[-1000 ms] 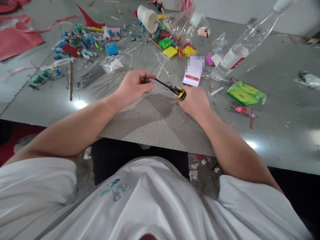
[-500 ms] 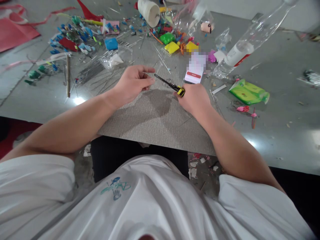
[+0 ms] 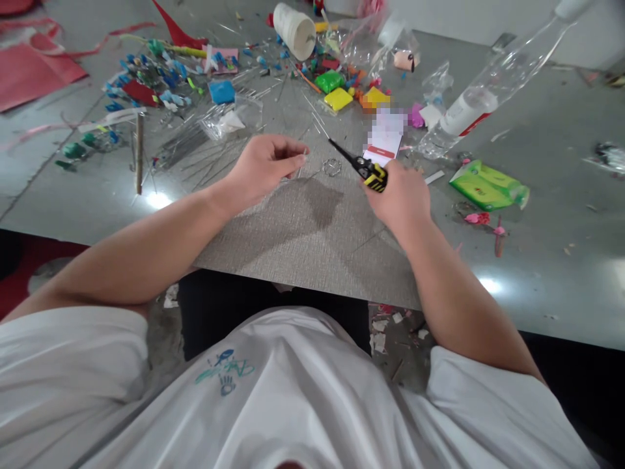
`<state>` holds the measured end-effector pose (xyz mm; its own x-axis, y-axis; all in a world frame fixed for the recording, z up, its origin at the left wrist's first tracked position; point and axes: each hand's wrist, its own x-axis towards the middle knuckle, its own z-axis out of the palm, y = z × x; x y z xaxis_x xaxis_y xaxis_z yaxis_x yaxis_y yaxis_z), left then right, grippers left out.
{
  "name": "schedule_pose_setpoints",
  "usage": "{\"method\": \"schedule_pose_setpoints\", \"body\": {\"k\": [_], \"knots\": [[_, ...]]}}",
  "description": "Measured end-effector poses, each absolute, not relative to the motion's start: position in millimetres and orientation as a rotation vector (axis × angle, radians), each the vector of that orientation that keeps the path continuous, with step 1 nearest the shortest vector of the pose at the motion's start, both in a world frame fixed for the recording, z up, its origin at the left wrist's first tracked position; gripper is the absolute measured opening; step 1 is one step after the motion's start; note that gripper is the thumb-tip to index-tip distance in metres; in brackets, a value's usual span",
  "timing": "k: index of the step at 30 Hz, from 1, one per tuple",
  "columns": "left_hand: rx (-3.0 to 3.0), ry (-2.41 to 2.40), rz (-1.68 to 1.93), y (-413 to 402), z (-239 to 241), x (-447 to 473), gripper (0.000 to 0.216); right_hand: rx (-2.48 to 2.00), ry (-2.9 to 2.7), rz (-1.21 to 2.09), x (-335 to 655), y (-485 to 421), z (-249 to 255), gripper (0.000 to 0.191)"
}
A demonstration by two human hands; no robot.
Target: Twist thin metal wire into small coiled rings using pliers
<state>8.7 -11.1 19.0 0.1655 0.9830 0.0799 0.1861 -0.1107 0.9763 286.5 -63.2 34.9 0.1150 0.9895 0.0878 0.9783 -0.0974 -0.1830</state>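
My right hand (image 3: 401,198) is closed round the yellow-and-black handles of a pair of slim black pliers (image 3: 359,164), whose tip points up and left over a grey mat (image 3: 303,228). My left hand (image 3: 266,166) hovers over the mat's far edge with thumb and fingers pinched on a thin wire (image 3: 305,156). A small coil of wire (image 3: 333,167) lies on the mat between the two hands.
A phone (image 3: 384,138) lies just beyond the pliers. A tipped clear bottle (image 3: 481,91), a green packet (image 3: 488,185), a white cup (image 3: 295,31), coloured clay blocks (image 3: 339,98), loose wires and red paper (image 3: 39,71) crowd the grey table (image 3: 537,260).
My right hand has drawn the pliers to the right, away from my left hand, leaving the wire coil uncovered between them. My left hand has stayed nearly still.
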Motion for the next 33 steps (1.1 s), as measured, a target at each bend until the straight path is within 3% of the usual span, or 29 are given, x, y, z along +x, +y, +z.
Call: {"method": "schedule_pose_setpoints", "body": {"k": [8,13,18,27,33], "knots": [[1.407,1.173,1.015,-13,27,12,0.014,-2.545,-1.871,0.067,312,-72,56,0.066],[1.392,1.167,0.990,-16,32,12,0.017,-2.556,-1.956,0.055,322,-70,39,0.077],[1.396,1.169,0.999,-16,33,12,0.018,-2.468,-2.077,-0.008,336,-67,22,0.064],[1.409,1.091,1.057,-19,31,10,0.017,-2.493,-2.302,0.102,311,-77,60,0.037],[1.341,1.040,1.076,-19,30,11,0.018,-2.112,-2.263,-0.027,304,-81,40,0.034]]}}
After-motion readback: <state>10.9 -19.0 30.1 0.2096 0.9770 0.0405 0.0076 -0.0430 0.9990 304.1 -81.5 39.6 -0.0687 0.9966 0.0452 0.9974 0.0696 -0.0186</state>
